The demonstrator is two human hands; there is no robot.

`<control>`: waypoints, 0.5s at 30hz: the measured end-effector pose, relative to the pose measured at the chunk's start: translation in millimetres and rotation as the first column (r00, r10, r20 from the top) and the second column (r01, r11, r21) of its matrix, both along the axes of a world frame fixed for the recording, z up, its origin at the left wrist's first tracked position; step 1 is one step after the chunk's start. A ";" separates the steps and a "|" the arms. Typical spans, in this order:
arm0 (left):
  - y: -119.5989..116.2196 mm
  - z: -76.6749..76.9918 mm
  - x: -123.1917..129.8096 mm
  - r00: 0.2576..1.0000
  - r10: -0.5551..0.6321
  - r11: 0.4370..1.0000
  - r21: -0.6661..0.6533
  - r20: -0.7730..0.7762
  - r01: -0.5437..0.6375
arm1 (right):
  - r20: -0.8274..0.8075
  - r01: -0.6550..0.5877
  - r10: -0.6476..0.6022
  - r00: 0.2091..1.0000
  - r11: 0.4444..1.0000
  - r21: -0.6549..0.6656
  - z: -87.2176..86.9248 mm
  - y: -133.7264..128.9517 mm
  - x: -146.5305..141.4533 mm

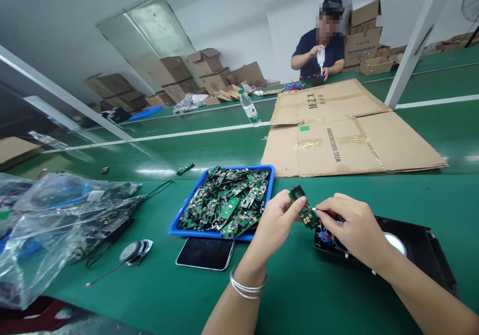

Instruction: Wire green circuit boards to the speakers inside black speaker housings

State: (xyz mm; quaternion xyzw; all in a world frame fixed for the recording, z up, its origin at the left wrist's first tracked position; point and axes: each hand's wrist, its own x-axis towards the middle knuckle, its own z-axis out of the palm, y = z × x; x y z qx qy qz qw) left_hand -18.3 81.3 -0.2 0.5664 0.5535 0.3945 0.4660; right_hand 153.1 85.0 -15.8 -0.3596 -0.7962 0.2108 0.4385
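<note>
My left hand (275, 222) grips a small green circuit board (307, 216) between thumb and fingers, tilted above the bench. At the board's right edge, my right hand (352, 227) pinches a small white connector (314, 209); whether it is seated in the board cannot be seen. Under my right hand lies a black plastic housing (419, 247) with a round white part and some wiring (326, 236), partly hidden by my hand and forearm. Left of my hands, a blue tray (172, 228) is heaped with similar circuit boards (228, 202).
A phone (205, 253) lies before the tray, a speaker with a lead (131, 251) further left. Plastic-bagged parts (71, 215) cover the left end. Flattened cardboard (344, 145) and a water bottle (249, 108) lie beyond. Across the bench, a person (318, 50) holds a white bottle.
</note>
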 end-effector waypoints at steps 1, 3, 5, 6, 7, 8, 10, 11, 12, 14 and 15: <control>-1.4 0.1 0.4 0.999 -0.029 0.999 -0.036 0.029 0.030 | -0.002 0.008 -0.008 1.000 0.996 0.088 -2.2 -0.4 -1.6; -5.0 1.8 0.4 0.994 -0.092 0.992 -0.082 0.056 0.096 | 0.009 0.025 -0.027 1.000 0.972 0.234 -5.8 -1.1 -4.4; -9.4 5.6 -0.1 0.992 -0.126 0.988 -0.086 0.023 0.128 | 0.030 0.041 -0.054 0.998 0.946 0.320 -8.0 -1.7 -6.4; -11.6 8.2 -0.5 0.991 -0.134 0.988 -0.075 -0.021 0.132 | 0.044 0.043 -0.062 0.997 0.937 0.346 -8.6 -2.0 -7.1; -13.8 10.9 -0.9 0.987 -0.143 0.988 -0.060 -0.076 0.139 | 0.055 0.043 -0.068 0.996 0.931 0.362 -9.0 -2.3 -7.6; -15.7 13.6 -1.4 0.979 -0.152 0.988 -0.043 -0.135 0.147 | 0.065 0.042 -0.071 0.995 0.927 0.372 -9.1 -2.6 -8.0; -18.6 18.2 -2.8 0.955 -0.169 0.985 -0.015 -0.243 0.170 | 0.080 0.035 -0.072 0.994 0.921 0.389 -9.3 -2.9 -8.4; -19.4 19.9 -3.8 0.942 -0.176 0.983 -0.006 -0.284 0.181 | 0.085 0.032 -0.071 0.994 0.918 0.396 -9.4 -2.9 -8.5; -19.9 21.2 -5.1 0.933 -0.181 0.982 -0.001 -0.312 0.190 | 0.089 0.030 -0.071 0.994 0.916 0.400 -9.6 -2.9 -8.6; -19.7 23.4 -8.2 0.920 -0.198 0.977 0.005 -0.337 0.213 | 0.105 0.021 -0.069 0.992 0.915 0.402 -10.0 -3.0 -8.8; -19.3 24.3 -9.9 0.919 -0.216 0.973 0.003 -0.330 0.230 | 0.110 0.021 -0.071 0.991 0.916 0.401 -10.1 -3.0 -8.8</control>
